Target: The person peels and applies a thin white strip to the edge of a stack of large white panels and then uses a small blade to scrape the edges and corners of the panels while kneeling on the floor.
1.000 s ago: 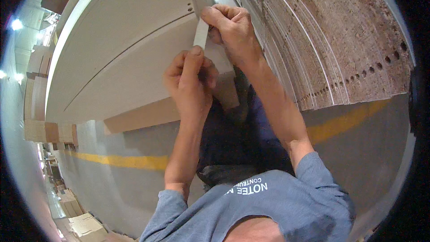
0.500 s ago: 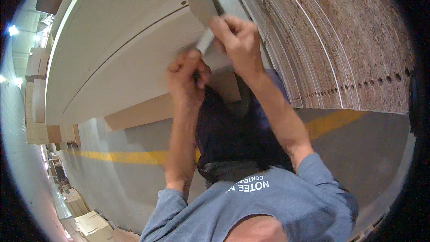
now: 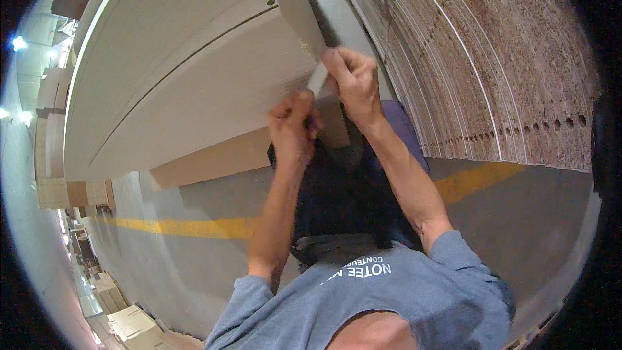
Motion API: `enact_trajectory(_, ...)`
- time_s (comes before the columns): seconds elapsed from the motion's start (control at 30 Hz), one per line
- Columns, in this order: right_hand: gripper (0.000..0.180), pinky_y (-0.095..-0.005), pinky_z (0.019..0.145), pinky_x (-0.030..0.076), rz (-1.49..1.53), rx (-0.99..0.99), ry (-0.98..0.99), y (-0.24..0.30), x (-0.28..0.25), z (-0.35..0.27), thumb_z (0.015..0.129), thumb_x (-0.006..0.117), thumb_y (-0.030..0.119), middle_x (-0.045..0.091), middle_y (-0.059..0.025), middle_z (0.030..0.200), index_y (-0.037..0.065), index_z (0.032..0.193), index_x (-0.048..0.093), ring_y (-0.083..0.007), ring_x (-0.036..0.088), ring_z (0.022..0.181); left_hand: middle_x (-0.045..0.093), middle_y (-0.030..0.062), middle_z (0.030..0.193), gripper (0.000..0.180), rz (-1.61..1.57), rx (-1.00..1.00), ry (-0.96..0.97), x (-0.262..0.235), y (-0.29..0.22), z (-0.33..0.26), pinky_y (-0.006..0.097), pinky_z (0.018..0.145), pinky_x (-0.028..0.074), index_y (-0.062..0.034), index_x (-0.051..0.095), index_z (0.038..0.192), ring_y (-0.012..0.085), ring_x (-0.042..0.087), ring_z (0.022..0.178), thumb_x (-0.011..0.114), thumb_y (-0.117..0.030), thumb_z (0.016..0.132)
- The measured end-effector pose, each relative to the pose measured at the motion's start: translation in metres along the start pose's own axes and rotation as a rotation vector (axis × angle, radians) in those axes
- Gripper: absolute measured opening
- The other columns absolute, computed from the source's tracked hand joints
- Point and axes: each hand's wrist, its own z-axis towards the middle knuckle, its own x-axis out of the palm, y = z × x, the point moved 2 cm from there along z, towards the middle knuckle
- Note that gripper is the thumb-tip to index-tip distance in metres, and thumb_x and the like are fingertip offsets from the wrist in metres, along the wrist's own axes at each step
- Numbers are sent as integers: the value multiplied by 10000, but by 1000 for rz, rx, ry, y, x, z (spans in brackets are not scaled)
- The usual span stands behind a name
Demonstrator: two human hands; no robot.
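A short, pale, flat strip (image 3: 317, 80) stretches between my two hands, slanting up to the right; its exact kind does not show. The fingers of my left hand (image 3: 293, 128), slightly blurred, are closed on the strip's lower end. My right hand (image 3: 357, 84) pinches its upper end between thumb and bent fingers. Both hands are beside the near right corner of a large light wood-grain panel (image 3: 194, 100), which has a long dark groove and two small holes towards its far end. Whether the strip touches the panel's edge, I cannot tell.
On the right stands a tall stack of particleboard panels (image 3: 518, 58) with a row of holes along the near edges. Brown cardboard (image 3: 220, 159) lies under the light panel. A yellow line (image 3: 188, 227) crosses the grey floor. Cardboard boxes (image 3: 133, 324) are at the lower left.
Both hands have moved towards me and a little to the right, carrying the strip with them. More of the light panel's right edge shows now.
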Motion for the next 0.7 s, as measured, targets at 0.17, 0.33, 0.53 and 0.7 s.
enact_trajectory(0.17,336,-262,448,308,241,268,155,-27,-8,7,848,593,281,454,27,539,12,651,551,-86,415,496,523,27,570,236,8,50,-1,11,2,-14,214,384,297,-57,546,691,89,423,418,612,-180,881)
enact_trajectory(0.33,267,-222,417,213,396,157,354,22,7,40,854,590,248,401,72,534,94,639,549,-24,323,440,539,35,588,241,-110,168,31,27,-28,-8,220,408,315,-37,551,696,86,449,443,595,-170,892)
enact_trajectory(0.53,344,-269,450,285,179,320,121,-73,-25,-7,883,553,242,408,37,528,50,599,514,-78,375,497,524,25,598,221,-44,-103,-64,8,42,-9,220,399,306,-47,552,716,92,441,460,598,-170,893)
enact_trajectory(0.7,387,-282,466,295,60,72,85,-11,-7,6,901,541,271,383,36,535,48,591,473,-69,349,528,556,25,622,203,-30,-28,131,-14,0,13,220,417,324,-28,594,737,106,511,498,626,-174,874)
